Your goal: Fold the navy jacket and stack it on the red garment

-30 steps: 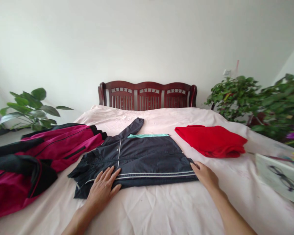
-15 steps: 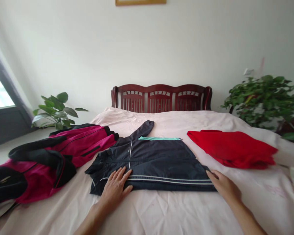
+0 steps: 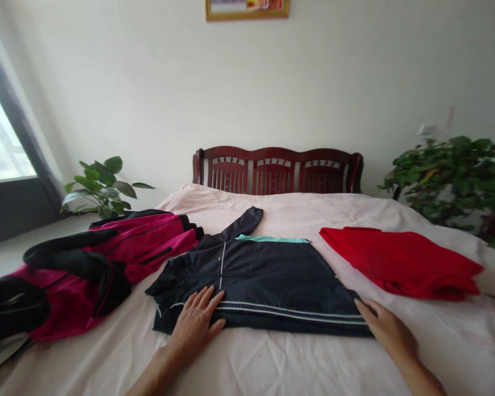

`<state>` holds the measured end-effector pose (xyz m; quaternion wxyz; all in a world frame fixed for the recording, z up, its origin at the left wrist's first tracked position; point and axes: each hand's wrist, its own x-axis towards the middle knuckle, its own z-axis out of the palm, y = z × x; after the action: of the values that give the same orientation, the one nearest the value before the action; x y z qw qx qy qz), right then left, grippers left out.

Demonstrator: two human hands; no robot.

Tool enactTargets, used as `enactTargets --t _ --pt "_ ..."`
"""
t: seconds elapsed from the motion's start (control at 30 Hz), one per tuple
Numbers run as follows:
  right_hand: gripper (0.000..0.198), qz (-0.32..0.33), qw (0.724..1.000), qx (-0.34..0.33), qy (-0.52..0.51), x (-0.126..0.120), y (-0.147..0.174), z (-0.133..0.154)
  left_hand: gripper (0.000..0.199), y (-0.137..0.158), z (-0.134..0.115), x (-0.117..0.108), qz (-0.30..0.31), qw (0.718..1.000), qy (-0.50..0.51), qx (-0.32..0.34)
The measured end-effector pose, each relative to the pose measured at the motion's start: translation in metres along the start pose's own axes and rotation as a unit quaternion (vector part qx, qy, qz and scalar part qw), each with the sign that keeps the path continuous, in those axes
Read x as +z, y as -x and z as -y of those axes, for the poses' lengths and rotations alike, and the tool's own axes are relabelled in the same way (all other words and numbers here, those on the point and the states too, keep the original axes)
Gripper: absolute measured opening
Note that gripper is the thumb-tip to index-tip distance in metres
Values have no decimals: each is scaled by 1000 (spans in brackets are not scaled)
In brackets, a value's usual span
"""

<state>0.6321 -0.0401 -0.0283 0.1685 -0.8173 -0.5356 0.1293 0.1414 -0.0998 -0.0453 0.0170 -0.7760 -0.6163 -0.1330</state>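
Flat on the pale pink sheet of the bed (image 3: 272,363) lies a dark navy jacket (image 3: 268,280), partly folded, with thin white piping running across its near edge and a strip of teal lining showing along its far edge; one dark sleeve or hood end points away toward the headboard (image 3: 277,170). Both hands rest on it. The left hand (image 3: 196,324) lies palm down on the near left part of the jacket, fingers spread and straight, pressing the cloth flat without pinching anything. The right hand (image 3: 385,329) touches the near right corner of the jacket, fingers extended and fairly close together; whether it nips the hem I cannot tell. Just beside the jacket on the left, a magenta and black jacket (image 3: 91,267) lies crumpled, reaching the bed's left edge. On the right, apart from the navy jacket, sits a folded red garment (image 3: 404,264). Leafy green plants stand at both sides of the bed, one at the left (image 3: 103,187) near a window and one at the right (image 3: 454,170).
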Motion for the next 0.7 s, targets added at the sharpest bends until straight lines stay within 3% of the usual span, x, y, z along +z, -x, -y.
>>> enactTargets --t 0.7 --pt "58 0 1000 -6 -9 -2 0 1 59 0 2 1 6 1000 6 4"
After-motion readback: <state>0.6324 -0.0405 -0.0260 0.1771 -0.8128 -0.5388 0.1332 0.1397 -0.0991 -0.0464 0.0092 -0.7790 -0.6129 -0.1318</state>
